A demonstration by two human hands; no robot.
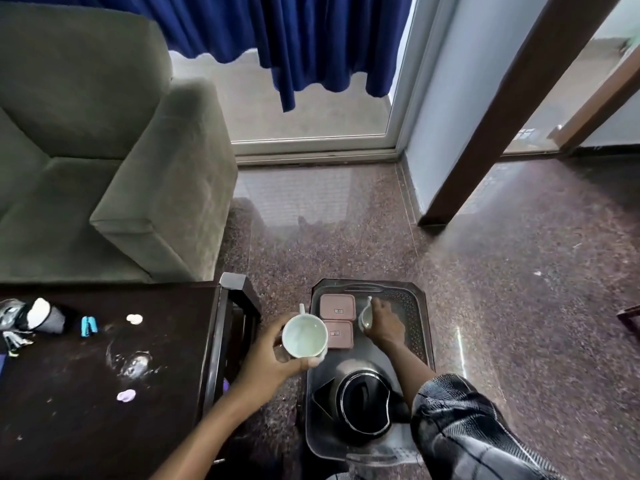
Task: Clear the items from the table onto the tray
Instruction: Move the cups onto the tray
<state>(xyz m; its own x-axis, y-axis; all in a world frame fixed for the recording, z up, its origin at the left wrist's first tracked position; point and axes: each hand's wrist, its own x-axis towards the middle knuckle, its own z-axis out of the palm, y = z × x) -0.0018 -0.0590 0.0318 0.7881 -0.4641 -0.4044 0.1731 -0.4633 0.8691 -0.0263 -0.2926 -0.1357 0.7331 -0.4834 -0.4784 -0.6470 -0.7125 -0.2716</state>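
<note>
Looking down from the head camera, we logged the left hand (273,355) raised between table and tray, with fingers and thumb wrapped round a white mug (304,336). The mug was upright, its mouth facing the camera, and looked empty. It hung over the gap at the tray's left rim, partly covering the nearer pink box.

The right hand (384,322) reached forward over the tray (417,306) with the forearm crossing above the kettle. Its fingers curled round a second, smaller white cup (366,317), tilted, just right of the pink boxes. We could not tell whether that cup touched the tray. A patterned sleeve (467,427) covered the upper arm.

On the tray we noted two pink lidded boxes (337,306) side by side at the far end and a black kettle (363,400) at the near end.

The dark table (104,427) stood left of the tray. On it lay a tipped paper cup (45,318), a blue clip (89,326), a small white piece (134,318), a purple piece (126,395) and a wet-looking smear.

Beyond it stood a grey armchair (104,150), a blue curtain (294,36) and speckled floor (519,271).
</note>
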